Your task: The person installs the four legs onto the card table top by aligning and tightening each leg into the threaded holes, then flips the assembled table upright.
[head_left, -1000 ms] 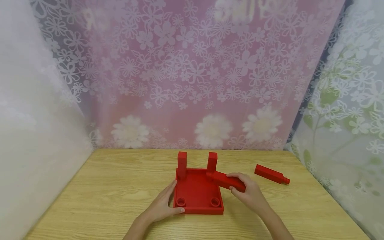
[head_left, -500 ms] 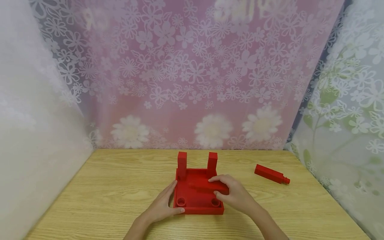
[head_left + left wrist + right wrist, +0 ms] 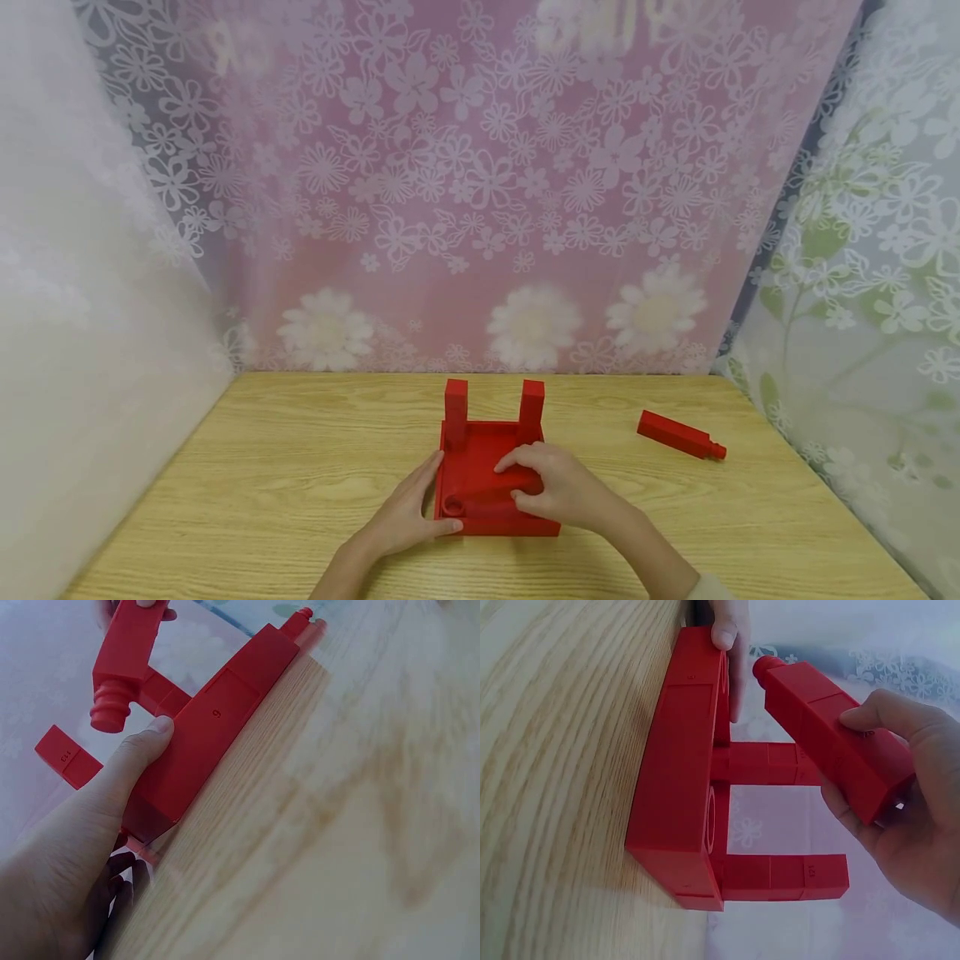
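Note:
A red square toy tabletop [image 3: 510, 527] with a raised rim lies underside up on the table. Two red legs stand upright at its far corners, the left leg [image 3: 456, 408] and the right leg [image 3: 532, 407]. My left hand [image 3: 405, 512] grips the near left corner, thumb on the front rim and fingers along the left side. Above the tabletop my right hand [image 3: 566, 492] holds another red table leg [image 3: 825, 727], tilted, its threaded end lower and pointing left. That end is close to the round near-left socket [image 3: 453, 505]; the near-right socket is hidden in the head view.
One more red leg [image 3: 675, 435] with a threaded end lies on the wooden table [image 3: 262, 483], right of the tabletop. A flowered pink curtain [image 3: 480, 208] hangs behind the table's far edge, with pale sheets at both sides.
My right hand has carried its leg left and nearer, from the tabletop's right side to over its near part. My left hand and the loose leg have stayed in place.

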A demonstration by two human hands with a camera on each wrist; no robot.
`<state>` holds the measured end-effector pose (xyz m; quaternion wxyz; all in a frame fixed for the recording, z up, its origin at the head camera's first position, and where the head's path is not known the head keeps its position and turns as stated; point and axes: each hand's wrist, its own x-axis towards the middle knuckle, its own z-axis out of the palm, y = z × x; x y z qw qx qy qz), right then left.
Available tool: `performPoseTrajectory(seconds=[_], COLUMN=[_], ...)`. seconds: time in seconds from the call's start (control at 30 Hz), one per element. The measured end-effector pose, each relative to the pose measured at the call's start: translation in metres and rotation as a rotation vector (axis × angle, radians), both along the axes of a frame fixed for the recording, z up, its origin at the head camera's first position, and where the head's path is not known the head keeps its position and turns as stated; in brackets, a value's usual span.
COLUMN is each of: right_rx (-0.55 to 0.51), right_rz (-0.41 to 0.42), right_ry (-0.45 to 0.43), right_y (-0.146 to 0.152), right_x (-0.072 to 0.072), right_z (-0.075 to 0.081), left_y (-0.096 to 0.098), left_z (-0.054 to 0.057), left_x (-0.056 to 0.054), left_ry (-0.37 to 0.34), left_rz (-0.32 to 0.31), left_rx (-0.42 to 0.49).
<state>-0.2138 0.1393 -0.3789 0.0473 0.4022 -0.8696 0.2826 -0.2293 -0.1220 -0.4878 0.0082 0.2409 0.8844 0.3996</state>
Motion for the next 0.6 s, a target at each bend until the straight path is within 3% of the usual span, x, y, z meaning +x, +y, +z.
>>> performPoseTrajectory(seconds=[0.4,0.6], right_rx=[0.158,0.142], right_rz=[-0.026,-0.016], right_ry=[-0.039,-0.063], right_y=[-0.013,-0.018], right_x=[-0.002,-0.002], right_z=[0.003,0.006], left_y=[0.001,0.000], left_z=[-0.001,-0.001], left_x=[0.000,0.000], left_ry=[0.014,0.009], left_rz=[-0.001,0.001], left_rx=[0.012,0.014])
